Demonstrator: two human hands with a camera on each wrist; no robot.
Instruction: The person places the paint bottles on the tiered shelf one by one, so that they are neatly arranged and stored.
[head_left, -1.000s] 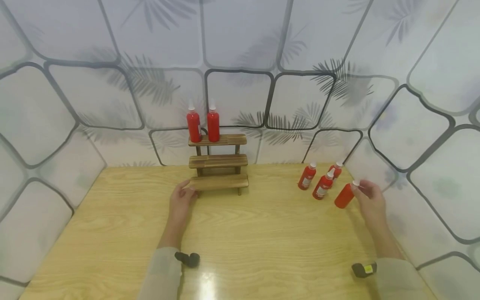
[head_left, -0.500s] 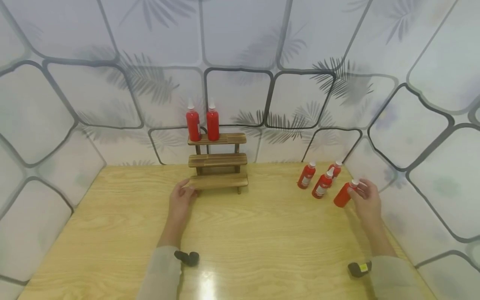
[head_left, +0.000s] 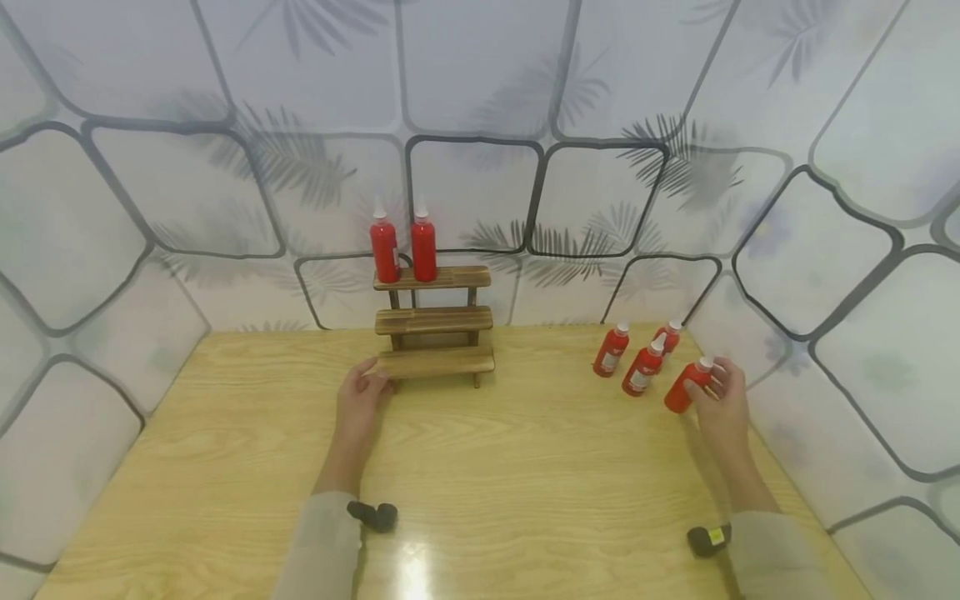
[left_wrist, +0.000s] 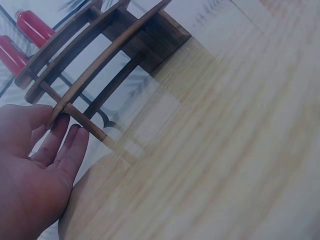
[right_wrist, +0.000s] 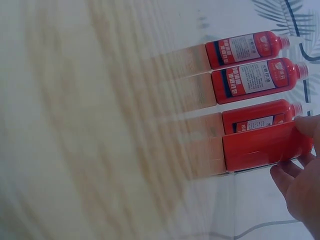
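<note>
At the left end of the bottom tier of a three-tier wooden display stand (head_left: 435, 362), my left hand (head_left: 362, 396) pinches the board. In the left wrist view the thumb lies over that board and the fingers (left_wrist: 75, 150) curl beneath it. Two red bottles with white nozzle tips, a left one (head_left: 386, 252) and a right one (head_left: 423, 250), stand on the top tier. Toward the right, my right hand (head_left: 722, 408) holds a red bottle (head_left: 681, 393) by its upper part, thumb on one side and fingers on the other. Its base is at the tabletop in the right wrist view.
Three more red bottles stand just left of the held one: a left one (head_left: 611, 352), a middle one (head_left: 642, 370) and a rear one (head_left: 667, 335). A patterned wall (head_left: 480, 200) closes off the back and sides of the wooden table (head_left: 510, 483).
My right hand has shifted left and lower, from the bottle's cap to its upper body. The left hand keeps its place on the stand.
</note>
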